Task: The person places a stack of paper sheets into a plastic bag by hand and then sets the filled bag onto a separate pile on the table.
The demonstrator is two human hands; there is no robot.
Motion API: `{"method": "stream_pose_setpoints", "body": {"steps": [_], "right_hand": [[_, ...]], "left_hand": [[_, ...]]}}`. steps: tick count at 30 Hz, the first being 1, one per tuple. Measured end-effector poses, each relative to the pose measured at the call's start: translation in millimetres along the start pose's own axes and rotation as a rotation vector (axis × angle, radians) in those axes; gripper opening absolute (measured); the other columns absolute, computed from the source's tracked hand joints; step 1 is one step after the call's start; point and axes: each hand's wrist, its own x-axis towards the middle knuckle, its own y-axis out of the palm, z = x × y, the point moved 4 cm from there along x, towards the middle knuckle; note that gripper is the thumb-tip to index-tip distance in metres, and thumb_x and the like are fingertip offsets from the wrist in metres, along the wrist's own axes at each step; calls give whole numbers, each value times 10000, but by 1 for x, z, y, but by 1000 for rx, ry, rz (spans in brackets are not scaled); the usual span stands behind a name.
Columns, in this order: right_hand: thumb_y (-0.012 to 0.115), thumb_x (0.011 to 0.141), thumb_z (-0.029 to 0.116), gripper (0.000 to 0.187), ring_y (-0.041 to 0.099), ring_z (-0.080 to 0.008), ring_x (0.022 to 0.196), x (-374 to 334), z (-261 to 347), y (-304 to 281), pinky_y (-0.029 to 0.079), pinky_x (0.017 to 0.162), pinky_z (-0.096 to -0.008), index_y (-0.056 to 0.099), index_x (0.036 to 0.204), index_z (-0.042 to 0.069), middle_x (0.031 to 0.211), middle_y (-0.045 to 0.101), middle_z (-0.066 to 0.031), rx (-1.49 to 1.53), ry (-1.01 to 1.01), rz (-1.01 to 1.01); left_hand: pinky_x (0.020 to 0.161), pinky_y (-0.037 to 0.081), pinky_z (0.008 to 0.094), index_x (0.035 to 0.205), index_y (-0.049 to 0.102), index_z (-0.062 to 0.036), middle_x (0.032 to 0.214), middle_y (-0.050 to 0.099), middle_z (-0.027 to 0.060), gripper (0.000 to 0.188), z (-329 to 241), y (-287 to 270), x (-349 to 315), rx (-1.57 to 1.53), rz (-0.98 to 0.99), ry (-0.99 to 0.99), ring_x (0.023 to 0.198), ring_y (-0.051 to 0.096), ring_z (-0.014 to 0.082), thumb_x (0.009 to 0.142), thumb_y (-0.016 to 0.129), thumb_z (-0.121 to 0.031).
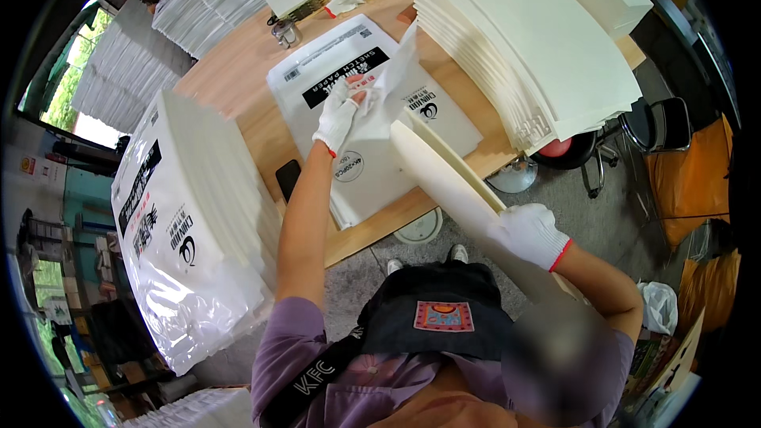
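My left hand, in a white glove with bare fingertips, pinches the lifted edge of a translucent plastic bag. This bag lies on a pile of flat printed plastic bags on the table. My right hand, in a white glove with a red cuff, grips the near end of a thick sheaf of cream paper. The sheaf bows in a curve, its far end at the raised bag edge; whether it is inside the mouth I cannot tell. The fingers under the sheaf are partly hidden.
At the right of the wooden table stands a tall stack of cream paper. Filled paper packs rise on the left, beside a black phone. A metal clip-like object lies farther back. A stool stands at right.
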Motion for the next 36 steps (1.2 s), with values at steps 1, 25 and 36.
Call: {"method": "stream_pose_setpoints", "body": {"steps": [1, 25, 36], "right_hand": [[552, 796, 261, 228, 668, -295, 619, -2, -1, -10, 504, 468, -451, 660, 731, 72, 700, 650, -131, -2, 6, 28], [518, 854, 313, 316, 645, -344, 608, 20, -5, 3, 512, 560, -430, 669, 756, 53, 701, 639, -156, -53, 41, 13], [616, 840, 262, 215, 642, -340, 722, -33, -30, -69, 506, 620, -396, 692, 923, 79, 813, 646, -148, 306, 153, -303]], "left_hand": [[804, 491, 242, 1264, 476, -34, 1060, 628, 80, 318, -18, 10, -7, -11, 30, 12, 920, 600, 121, 948, 501, -10], [623, 472, 199, 1263, 533, -85, 1072, 628, 16, 336, -41, -3, -6, 36, -108, -83, 764, 570, 75, 935, 531, -12], [798, 504, 279, 1254, 533, -76, 1060, 636, 75, 366, 124, 70, -41, 404, -82, -46, 957, 604, 157, 904, 471, 9]]}}
